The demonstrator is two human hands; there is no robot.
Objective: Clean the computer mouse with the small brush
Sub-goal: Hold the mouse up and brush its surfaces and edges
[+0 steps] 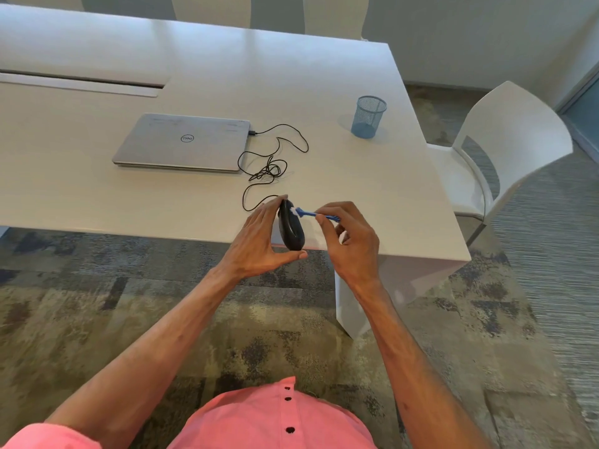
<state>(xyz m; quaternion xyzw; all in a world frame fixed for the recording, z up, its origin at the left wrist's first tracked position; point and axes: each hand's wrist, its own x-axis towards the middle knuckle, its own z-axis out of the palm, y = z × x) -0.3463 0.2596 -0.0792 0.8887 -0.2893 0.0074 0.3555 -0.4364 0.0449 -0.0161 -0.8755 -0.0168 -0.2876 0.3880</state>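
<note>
A black computer mouse (291,229) is held on its side above the table's near edge, gripped end to end by my left hand (259,241). My right hand (348,241) pinches a small blue brush (312,214) by its handle. The brush's white bristles touch the upper part of the mouse. The mouse's black cable (269,163) runs in loose loops across the table to a closed silver laptop (183,142).
A blue mesh pen cup (369,116) stands at the right of the white table (372,189). A white chair (496,150) sits beyond the table's right edge. Patterned carpet lies below.
</note>
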